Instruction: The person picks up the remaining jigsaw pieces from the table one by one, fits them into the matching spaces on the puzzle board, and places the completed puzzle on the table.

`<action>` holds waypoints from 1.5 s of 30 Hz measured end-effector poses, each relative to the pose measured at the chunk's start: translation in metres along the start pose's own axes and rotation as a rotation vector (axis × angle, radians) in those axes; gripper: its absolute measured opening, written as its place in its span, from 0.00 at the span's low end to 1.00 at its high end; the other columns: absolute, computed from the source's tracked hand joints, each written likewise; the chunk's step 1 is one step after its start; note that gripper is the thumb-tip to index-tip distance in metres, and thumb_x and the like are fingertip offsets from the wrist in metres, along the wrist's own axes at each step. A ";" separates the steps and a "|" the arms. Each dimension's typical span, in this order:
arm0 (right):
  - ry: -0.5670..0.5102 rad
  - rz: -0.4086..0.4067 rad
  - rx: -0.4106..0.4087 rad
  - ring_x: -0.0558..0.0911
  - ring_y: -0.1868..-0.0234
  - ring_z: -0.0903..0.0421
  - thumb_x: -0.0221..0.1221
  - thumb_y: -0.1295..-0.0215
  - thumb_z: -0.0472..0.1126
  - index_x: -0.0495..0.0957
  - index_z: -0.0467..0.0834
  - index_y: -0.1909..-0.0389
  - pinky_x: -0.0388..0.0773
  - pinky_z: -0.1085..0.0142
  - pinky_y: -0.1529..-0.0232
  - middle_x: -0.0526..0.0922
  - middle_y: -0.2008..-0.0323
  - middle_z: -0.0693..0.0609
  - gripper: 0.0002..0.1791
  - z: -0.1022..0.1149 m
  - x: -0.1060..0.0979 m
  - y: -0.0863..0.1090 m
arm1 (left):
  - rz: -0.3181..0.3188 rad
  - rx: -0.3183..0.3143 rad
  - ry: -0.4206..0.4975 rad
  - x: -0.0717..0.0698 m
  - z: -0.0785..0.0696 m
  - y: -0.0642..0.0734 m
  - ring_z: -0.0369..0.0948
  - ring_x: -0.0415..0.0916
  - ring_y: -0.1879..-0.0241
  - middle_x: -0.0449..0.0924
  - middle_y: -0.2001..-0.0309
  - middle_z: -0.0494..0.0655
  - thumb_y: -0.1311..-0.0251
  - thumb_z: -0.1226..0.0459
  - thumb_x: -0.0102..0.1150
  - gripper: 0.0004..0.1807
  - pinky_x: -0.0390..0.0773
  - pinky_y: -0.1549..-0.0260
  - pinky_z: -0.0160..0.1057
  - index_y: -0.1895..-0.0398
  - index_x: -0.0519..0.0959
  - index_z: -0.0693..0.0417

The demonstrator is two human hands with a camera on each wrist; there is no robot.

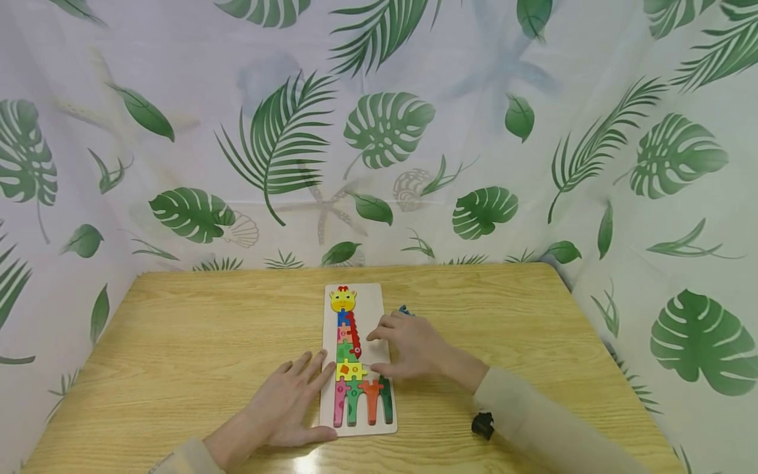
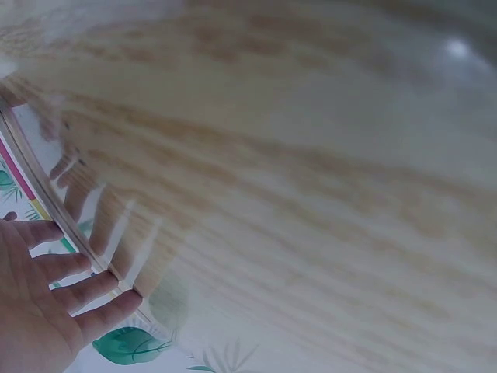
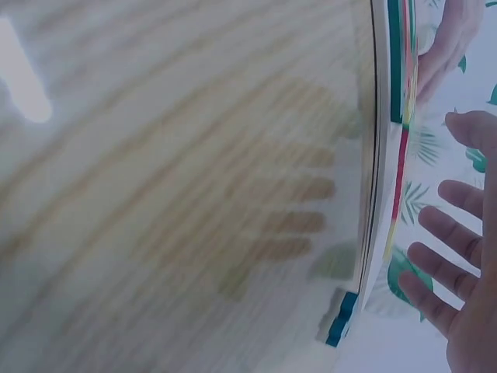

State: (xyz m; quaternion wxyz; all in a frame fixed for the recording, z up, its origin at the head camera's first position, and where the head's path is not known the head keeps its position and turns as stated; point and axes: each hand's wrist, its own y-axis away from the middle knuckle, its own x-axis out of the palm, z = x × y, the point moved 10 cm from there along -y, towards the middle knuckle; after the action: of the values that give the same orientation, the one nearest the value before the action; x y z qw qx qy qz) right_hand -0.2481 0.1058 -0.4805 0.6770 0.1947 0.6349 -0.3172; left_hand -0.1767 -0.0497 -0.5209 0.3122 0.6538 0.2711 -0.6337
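Observation:
A wooden giraffe puzzle board (image 1: 370, 299) lies upright on the table, its head piece (image 1: 343, 300) at the far end. Coloured neck pieces run below it, beside a long red mane piece (image 1: 354, 332). A yellow body piece (image 1: 345, 370) sits above several leg pieces (image 1: 372, 401). My left hand (image 1: 287, 401) rests with spread fingers along the board's left edge. Over the board's right side hovers my right hand (image 1: 414, 345), fingers apart and holding nothing. A wavy blue puzzle piece (image 3: 342, 320) lies on the table right of the board, partly hidden behind the right hand in the head view.
The wood-grain table (image 1: 225, 329) reaches back to a white leaf-patterned curtain (image 1: 414, 230), which also hangs at both sides. A small black object (image 1: 482, 425) is at the right sleeve's cuff.

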 end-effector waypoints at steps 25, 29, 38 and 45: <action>-0.090 0.078 0.021 0.80 0.42 0.55 0.69 0.41 0.62 0.84 0.55 0.42 0.82 0.54 0.39 0.84 0.46 0.55 0.28 -0.042 0.006 0.007 | 0.009 -0.002 -0.002 0.003 0.001 0.000 0.58 0.69 0.24 0.62 0.18 0.57 0.43 0.17 0.40 0.62 0.77 0.31 0.55 0.18 0.62 0.51; -0.097 0.075 0.028 0.80 0.42 0.54 0.68 0.40 0.62 0.84 0.54 0.42 0.82 0.54 0.39 0.83 0.46 0.55 0.27 -0.047 0.005 0.007 | 0.007 0.000 -0.001 0.003 0.001 0.000 0.58 0.69 0.24 0.63 0.18 0.57 0.43 0.17 0.41 0.62 0.77 0.31 0.55 0.18 0.62 0.51; -0.073 0.062 0.023 0.79 0.50 0.55 0.67 0.40 0.61 0.84 0.52 0.43 0.81 0.57 0.49 0.83 0.49 0.53 0.28 -0.057 0.007 0.005 | 0.004 -0.001 0.001 0.003 0.000 0.000 0.57 0.70 0.24 0.63 0.18 0.57 0.43 0.17 0.42 0.62 0.78 0.31 0.54 0.18 0.63 0.51; -0.061 0.075 0.040 0.79 0.46 0.53 0.67 0.38 0.62 0.84 0.53 0.42 0.82 0.55 0.46 0.84 0.48 0.53 0.27 -0.066 0.010 0.003 | 0.013 -0.006 0.015 0.004 0.000 0.000 0.58 0.69 0.24 0.62 0.18 0.57 0.43 0.17 0.42 0.62 0.77 0.31 0.55 0.18 0.62 0.51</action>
State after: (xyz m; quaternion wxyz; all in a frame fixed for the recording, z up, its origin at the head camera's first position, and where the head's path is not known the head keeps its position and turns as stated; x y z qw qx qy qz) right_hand -0.2946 0.1506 -0.4988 0.7036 0.2218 0.5998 -0.3100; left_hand -0.1764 -0.0500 -0.5246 0.3162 0.6593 0.2713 -0.6259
